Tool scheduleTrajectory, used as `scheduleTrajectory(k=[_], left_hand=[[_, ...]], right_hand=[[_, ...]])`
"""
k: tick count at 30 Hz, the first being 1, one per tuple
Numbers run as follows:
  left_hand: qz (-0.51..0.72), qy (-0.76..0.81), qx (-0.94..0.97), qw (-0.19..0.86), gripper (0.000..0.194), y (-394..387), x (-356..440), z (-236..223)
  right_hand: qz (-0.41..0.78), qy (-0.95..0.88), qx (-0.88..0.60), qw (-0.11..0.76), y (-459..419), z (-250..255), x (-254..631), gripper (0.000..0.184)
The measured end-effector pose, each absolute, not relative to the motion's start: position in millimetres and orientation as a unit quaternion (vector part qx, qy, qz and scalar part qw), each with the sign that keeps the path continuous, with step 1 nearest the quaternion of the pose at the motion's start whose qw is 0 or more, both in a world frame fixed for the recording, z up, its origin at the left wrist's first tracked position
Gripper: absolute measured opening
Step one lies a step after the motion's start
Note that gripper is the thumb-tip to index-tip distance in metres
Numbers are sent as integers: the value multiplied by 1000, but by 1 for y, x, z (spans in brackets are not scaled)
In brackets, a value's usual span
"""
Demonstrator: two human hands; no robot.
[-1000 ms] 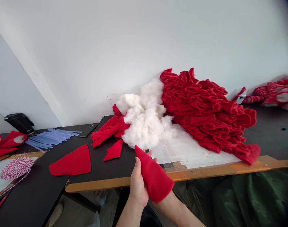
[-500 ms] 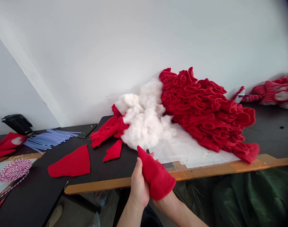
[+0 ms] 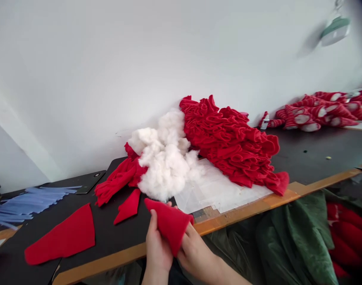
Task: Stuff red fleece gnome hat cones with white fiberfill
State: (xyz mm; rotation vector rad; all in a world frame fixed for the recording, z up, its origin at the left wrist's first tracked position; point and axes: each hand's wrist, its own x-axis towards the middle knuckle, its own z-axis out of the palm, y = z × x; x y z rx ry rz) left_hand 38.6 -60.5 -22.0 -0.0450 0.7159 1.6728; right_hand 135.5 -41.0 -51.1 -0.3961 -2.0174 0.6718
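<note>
A red fabric cone [image 3: 169, 222] is held over the table's front edge, its tip pointing to the upper left. My left hand [image 3: 157, 246] is closed around its left side, thumb near the tip. At the wide lower end, my right hand [image 3: 197, 251] grips the rim; some of its fingers are hidden in or behind the fabric. Just beyond the cone lies a heap of white stuffing [image 3: 170, 170]. A small red fabric piece [image 3: 129, 206] and a larger flat red one [image 3: 65, 235] rest on the dark table to the left.
A big pile of red fabric pieces [image 3: 228, 144] stands against the wall [image 3: 124, 59], partly on white sheets [image 3: 222, 194]. Blue strips [image 3: 32, 204] and a phone [image 3: 90, 181] lie left. Far right are a small bottle [image 3: 264, 122] and stuffed striped pieces [image 3: 317, 113]. Green bags [image 3: 300, 233] hang below.
The view has swung to the right. My right hand has shifted from beneath the cone to its wide end, with fingers at the opening. My left hand keeps hold of the cone.
</note>
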Motion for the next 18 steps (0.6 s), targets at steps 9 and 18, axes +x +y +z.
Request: scheduleTrajectory(k=[9,18], left_hand=[[739,290,41,607,43,-61,38,-29],[704,418,105,564,66,-32,26,-15]], right_hand=[[280,-859,-112,413,-44,-34,138,29],[265,-652,-473,530,166,-5,178,55]])
